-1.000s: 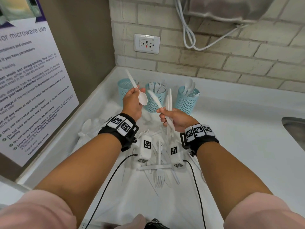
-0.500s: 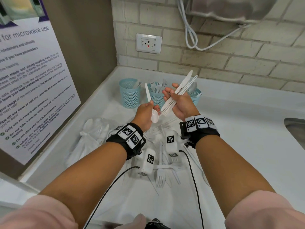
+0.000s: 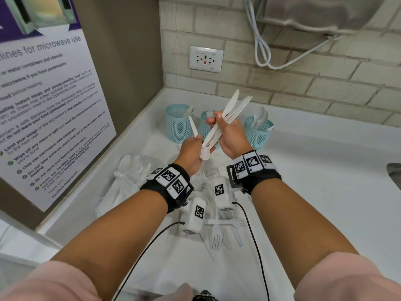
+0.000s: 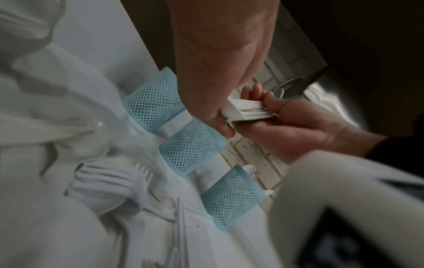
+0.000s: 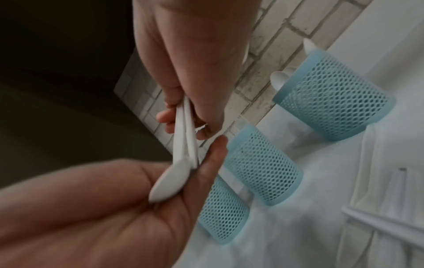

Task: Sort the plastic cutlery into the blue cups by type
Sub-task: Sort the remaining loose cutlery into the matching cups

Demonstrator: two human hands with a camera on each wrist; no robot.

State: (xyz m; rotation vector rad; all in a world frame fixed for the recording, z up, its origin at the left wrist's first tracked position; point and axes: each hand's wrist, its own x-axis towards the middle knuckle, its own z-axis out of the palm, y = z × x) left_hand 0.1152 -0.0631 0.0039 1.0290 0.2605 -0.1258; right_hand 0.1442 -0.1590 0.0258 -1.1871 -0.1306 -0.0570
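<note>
My right hand (image 3: 217,123) grips a bundle of white plastic knives (image 3: 233,109), tips slanting up and to the right above the cups. My left hand (image 3: 198,144) holds a white spoon (image 3: 205,154), bowl down, right against the bundle's lower ends. In the right wrist view the spoon (image 5: 169,181) lies across the left hand's fingers below the knives (image 5: 183,134). Three blue mesh cups stand by the wall: the left cup (image 3: 178,124), the middle cup (image 3: 205,129) with forks, half hidden by my hands, and the right cup (image 3: 258,135) with spoons.
Loose white forks (image 3: 217,237) and other cutlery lie on the white counter (image 3: 314,192) under my wrists. A crumpled clear plastic bag (image 3: 128,181) sits to the left. A poster covers the left wall. A sink edge (image 3: 393,174) shows at far right.
My left hand came down from the cups with the spoon and met the bundle's base. My right hand lifted and tilted the knives up to the right.
</note>
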